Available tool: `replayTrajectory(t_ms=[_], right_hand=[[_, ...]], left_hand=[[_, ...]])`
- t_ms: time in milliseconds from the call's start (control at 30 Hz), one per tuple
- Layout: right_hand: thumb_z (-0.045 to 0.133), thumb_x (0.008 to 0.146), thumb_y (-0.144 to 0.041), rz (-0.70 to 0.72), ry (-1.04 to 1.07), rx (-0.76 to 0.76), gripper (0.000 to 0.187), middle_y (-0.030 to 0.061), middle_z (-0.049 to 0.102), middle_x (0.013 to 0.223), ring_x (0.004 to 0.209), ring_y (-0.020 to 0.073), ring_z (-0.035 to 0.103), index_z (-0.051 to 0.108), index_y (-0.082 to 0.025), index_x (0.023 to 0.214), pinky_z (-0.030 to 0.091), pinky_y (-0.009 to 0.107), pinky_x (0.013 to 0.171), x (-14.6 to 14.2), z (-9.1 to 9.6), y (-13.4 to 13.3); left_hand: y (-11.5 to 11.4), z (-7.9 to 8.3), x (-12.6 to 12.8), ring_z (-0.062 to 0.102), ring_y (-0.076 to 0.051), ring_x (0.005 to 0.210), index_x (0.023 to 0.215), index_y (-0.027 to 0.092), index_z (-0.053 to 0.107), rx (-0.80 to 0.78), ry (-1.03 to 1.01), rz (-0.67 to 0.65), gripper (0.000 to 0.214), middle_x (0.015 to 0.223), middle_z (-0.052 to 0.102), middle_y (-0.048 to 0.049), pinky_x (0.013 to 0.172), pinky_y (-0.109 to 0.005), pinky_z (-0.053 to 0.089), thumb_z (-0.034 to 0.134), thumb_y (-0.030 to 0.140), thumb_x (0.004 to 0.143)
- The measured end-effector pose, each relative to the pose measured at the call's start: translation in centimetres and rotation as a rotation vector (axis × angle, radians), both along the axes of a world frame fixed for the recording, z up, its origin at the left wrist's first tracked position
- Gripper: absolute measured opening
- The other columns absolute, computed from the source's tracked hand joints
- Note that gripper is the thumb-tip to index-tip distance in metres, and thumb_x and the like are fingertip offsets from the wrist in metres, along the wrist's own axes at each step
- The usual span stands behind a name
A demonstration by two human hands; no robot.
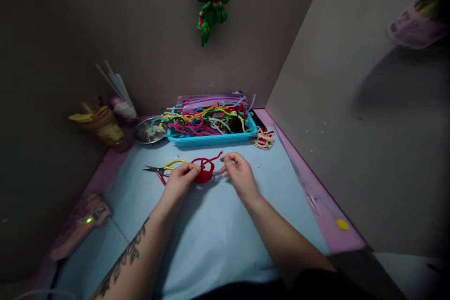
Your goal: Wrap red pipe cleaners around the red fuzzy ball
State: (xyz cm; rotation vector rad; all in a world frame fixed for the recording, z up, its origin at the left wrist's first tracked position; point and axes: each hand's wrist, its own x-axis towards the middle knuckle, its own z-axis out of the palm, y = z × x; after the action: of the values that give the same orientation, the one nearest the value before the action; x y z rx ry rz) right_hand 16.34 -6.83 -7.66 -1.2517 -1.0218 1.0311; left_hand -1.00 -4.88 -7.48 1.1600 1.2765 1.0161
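My left hand [182, 178] is closed in a pinch on the left side of a red pipe-cleaner piece [204, 176]. This piece has a solid rounded lower part and open loops above, and one loose end sticks up to the right. Close to that end is my right hand [241, 176], its fingers bent but apart, with nothing visible between them. Scissors [160, 169] with one yellow and one red handle lie partly behind my left hand, blades spread and pointing left.
Behind my hands a blue tray [214, 140] holds many coloured pipe cleaners. A lion-like face ornament [263, 139] lies at its right, a metal bowl [149, 132] at its left. A pink glue gun [84, 227] with a green light rests at the left. Green ornaments [212, 0] hang on the wall.
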Motion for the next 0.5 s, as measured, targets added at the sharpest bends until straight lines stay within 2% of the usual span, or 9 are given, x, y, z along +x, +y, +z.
replayTrajectory(t_ms=[67, 100, 167, 233, 333, 500], right_hand=[[0.054, 0.086, -0.034, -0.120, -0.337, 0.229, 0.015, 0.0067, 0.065, 0.084, 0.081, 0.0199, 0.064, 0.059, -0.020, 0.085, 0.053, 0.036, 0.075, -0.1, -0.1, -0.5], [0.053, 0.087, -0.029, -0.116, -0.480, 0.354, 0.012, 0.0083, 0.066, 0.091, 0.090, 0.0213, 0.063, 0.061, -0.020, 0.089, 0.052, 0.038, 0.083, -0.2, -0.1, -0.7], [0.049, 0.088, -0.020, 0.005, -0.686, 0.519, 0.019, 0.0102, 0.065, 0.108, 0.105, 0.0215, 0.060, 0.063, -0.021, 0.102, 0.049, 0.038, 0.094, -0.5, -0.3, -1.0], [0.045, 0.090, -0.015, 0.119, -0.781, 0.542, 0.026, 0.0105, 0.065, 0.112, 0.106, 0.0201, 0.061, 0.062, -0.020, 0.110, 0.050, 0.035, 0.093, -0.8, -0.6, -1.0], [0.046, 0.090, -0.016, 0.125, -0.811, 0.475, 0.022, 0.0098, 0.068, 0.096, 0.091, 0.0199, 0.063, 0.065, -0.018, 0.101, 0.052, 0.033, 0.084, -1.2, -1.1, -0.8], [0.052, 0.087, -0.019, 0.110, -0.639, 0.379, 0.017, 0.0070, 0.067, 0.084, 0.081, 0.0182, 0.063, 0.069, -0.019, 0.091, 0.050, 0.030, 0.077, -1.3, -0.8, -0.7]], left_hand=[[-0.1, 0.0, 0.1, 0.051, -0.012, 0.056, 0.065, 0.015, 0.062, 0.017, 0.033, 0.011, 0.029, 0.058, 0.061, 0.0007, 0.059, -0.025, 0.039, 0.068, 0.043, 0.064], [-0.2, 0.1, 0.2, 0.052, -0.013, 0.056, 0.065, 0.015, 0.062, 0.041, 0.074, 0.003, 0.028, 0.059, 0.061, 0.0004, 0.059, -0.025, 0.039, 0.067, 0.043, 0.066], [-0.6, 0.2, 0.4, 0.053, -0.014, 0.059, 0.066, 0.016, 0.063, 0.108, 0.185, -0.027, 0.026, 0.062, 0.062, -0.0003, 0.060, -0.025, 0.039, 0.065, 0.041, 0.070], [-0.8, 0.3, 0.6, 0.055, -0.015, 0.063, 0.068, 0.016, 0.063, 0.187, 0.296, -0.058, 0.022, 0.065, 0.063, -0.0011, 0.061, -0.026, 0.040, 0.062, 0.037, 0.073], [-1.1, 0.3, 0.6, 0.055, -0.016, 0.067, 0.069, 0.017, 0.064, 0.339, 0.426, -0.077, 0.018, 0.068, 0.062, -0.0016, 0.063, -0.027, 0.040, 0.060, 0.032, 0.078], [-1.4, 0.0, 0.4, 0.053, -0.015, 0.069, 0.073, 0.018, 0.063, 0.615, 0.556, -0.059, 0.017, 0.071, 0.059, -0.0014, 0.066, -0.027, 0.041, 0.057, 0.028, 0.085]])
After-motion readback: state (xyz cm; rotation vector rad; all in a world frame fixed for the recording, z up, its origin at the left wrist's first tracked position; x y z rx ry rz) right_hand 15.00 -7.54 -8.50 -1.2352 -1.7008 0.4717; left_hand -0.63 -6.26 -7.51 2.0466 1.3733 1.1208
